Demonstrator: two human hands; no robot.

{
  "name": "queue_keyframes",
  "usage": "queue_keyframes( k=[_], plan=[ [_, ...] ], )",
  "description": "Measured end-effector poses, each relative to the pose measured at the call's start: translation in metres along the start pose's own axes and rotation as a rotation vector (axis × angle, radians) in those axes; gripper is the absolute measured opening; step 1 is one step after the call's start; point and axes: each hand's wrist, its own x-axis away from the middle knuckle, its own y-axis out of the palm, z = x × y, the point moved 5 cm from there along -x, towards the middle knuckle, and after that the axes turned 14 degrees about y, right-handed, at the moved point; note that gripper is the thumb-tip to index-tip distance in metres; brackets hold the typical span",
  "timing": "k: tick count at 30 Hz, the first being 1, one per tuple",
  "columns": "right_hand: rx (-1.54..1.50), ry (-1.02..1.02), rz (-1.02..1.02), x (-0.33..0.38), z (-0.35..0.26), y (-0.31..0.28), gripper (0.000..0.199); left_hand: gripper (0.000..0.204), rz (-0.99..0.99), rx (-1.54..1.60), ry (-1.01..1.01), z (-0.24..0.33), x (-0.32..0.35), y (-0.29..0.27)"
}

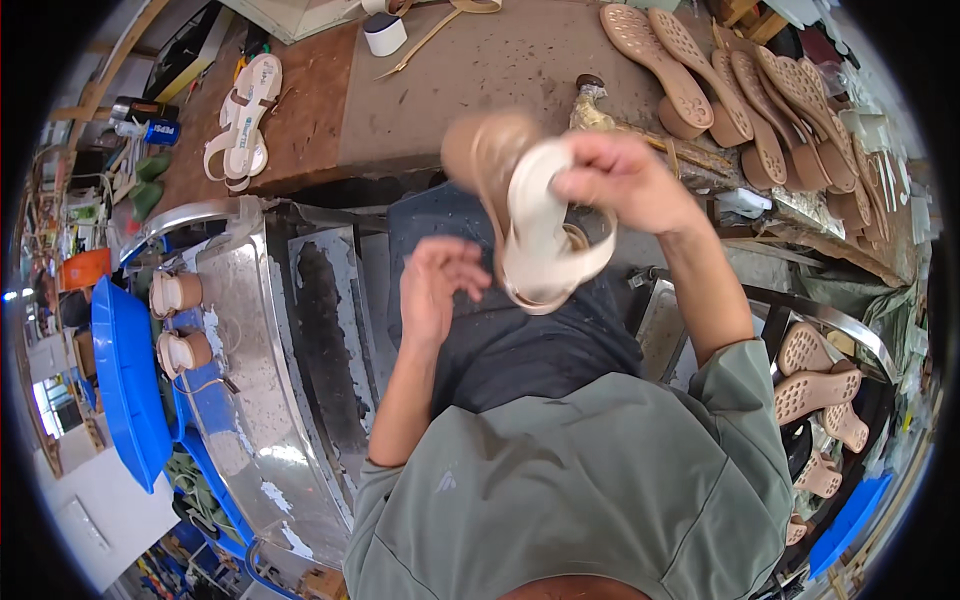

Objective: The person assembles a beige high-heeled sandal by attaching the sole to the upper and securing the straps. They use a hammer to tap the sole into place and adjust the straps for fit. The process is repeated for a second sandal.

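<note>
Above my lap, my right hand (612,180) pinches the cream upper of a sandal (535,230), thumb and fingers at its insole. The wide cream strap hangs in a loop toward me. Behind the upper is a tan sole (490,150), smeared by motion; I cannot tell whether the two are joined. To the left, my left hand (438,285) is raised with fingers loosely bent and apart, nothing between them. Its fingertips stop short of the sandal's edge.
Several tan soles (660,70) line the bench's right side, near a glue-crusted bottle (590,100). Pale sandals (245,125) lie at left, a white jar (384,34) at the back. Metal stands flank me, the left one (240,360) holding sandals (180,293), the right more soles (815,390).
</note>
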Motion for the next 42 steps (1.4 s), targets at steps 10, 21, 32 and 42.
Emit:
queue_keyframes(
  k=[10, 21, 32, 42],
  plan=[
    [0.224, 0.047, 0.084, 0.029, 0.057, 0.047, 0.077, 0.058, 0.261, 0.337, -0.149, -0.007, -0.013, 0.034],
    [0.31, -0.374, 0.467, 0.048, 0.067, 0.062, 0.075, 0.067, 0.193, 0.024, -0.05, 0.018, -0.006, 0.048],
    [0.274, -0.395, 0.434, 0.045, 0.07, 0.054, 0.072, 0.075, 0.154, -0.122, -0.074, 0.021, -0.006, 0.057],
    [0.289, -0.372, 0.403, 0.046, 0.067, 0.051, 0.075, 0.077, 0.15, -0.064, -0.078, 0.02, -0.009, 0.062]
  ],
)
